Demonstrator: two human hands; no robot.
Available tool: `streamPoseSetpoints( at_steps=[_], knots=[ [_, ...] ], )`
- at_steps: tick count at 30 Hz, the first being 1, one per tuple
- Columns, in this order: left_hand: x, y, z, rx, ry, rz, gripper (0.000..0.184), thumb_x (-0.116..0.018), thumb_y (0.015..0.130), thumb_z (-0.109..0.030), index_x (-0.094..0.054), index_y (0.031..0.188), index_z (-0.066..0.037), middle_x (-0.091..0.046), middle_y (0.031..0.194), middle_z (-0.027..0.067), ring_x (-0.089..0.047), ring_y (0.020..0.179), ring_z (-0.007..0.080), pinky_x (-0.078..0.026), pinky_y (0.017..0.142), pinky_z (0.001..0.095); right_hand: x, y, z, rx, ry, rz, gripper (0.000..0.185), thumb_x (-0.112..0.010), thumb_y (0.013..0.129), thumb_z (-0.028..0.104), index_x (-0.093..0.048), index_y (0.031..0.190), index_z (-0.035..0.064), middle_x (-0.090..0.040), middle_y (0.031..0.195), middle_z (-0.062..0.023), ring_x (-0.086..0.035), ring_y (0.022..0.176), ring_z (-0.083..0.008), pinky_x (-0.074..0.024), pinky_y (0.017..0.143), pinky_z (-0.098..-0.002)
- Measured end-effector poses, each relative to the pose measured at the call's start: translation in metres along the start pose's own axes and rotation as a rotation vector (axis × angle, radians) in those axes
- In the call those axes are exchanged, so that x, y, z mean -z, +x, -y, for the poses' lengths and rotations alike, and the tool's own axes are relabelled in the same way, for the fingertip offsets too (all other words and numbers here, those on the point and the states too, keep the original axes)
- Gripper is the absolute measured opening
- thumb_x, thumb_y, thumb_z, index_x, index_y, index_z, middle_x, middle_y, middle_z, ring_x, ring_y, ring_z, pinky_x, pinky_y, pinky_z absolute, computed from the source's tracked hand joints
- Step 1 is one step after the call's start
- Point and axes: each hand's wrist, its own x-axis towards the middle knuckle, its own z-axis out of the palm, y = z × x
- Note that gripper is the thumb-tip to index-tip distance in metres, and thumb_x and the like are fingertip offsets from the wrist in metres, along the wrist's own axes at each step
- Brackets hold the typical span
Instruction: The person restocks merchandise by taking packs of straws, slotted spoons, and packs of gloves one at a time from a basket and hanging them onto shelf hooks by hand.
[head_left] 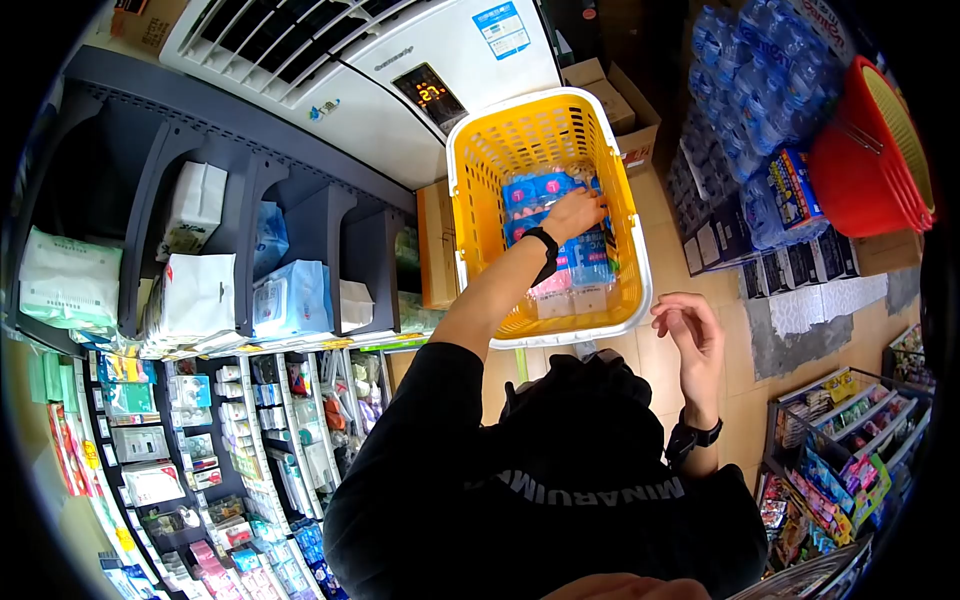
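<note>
A yellow laundry-style basket [535,113] with a white rim stands on the floor in front of me. Inside it are plastic bottles [530,192] with blue labels and some pink parts, seemingly bundled in clear wrap. My left hand [575,213], with a black band on the wrist, reaches into the basket; its fingers bend down over the bottle pack near the right wall, the fingertips partly hidden. To the right, outside the basket, my right hand [692,335] is raised with loosely curled fingers apart and nothing in them.
Behind the basket is a white air conditioner [370,60], beside an open cardboard box [635,130]. Shelves [250,345] of packaged goods line the left. At right stand wrapped water bottles [760,80], red baskets [860,165] and a snack rack [840,420].
</note>
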Motion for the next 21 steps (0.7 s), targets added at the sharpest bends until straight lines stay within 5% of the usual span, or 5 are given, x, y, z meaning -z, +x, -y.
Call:
streamPoseSetpoints(
  at_steps=[5, 21],
  knots=[
    [-0.008, 0.003, 0.001, -0.119, 0.15, -0.031, 0.012, -0.058, 0.086, -0.014, -0.068, 0.092, -0.013, -0.065, 0.097, 0.0012, -0.064, 0.098, 0.022, -0.052, 0.082, 0.0351, -0.003, 0.002, -0.001, 0.012, 0.003, 0.012, 0.02, -0.05, 0.101, 0.001, -0.063, 0.115, -0.0044, -0.069, 0.102, -0.0098, -0.061, 0.087, -0.0133, -0.0483, 0.079, -0.0272],
    [0.035, -0.013, 0.022, -0.338, 0.187, -0.114, 0.012, -0.057, 0.086, -0.013, -0.068, 0.091, -0.015, -0.066, 0.103, 0.0015, -0.063, 0.102, 0.0189, -0.049, 0.089, 0.0288, -0.008, 0.007, 0.01, 0.021, 0.095, -0.006, 0.029, -0.048, 0.101, 0.003, -0.052, 0.129, -0.0003, -0.069, 0.1, -0.0098, -0.06, 0.084, -0.0133, -0.049, 0.076, -0.028]
  ],
)
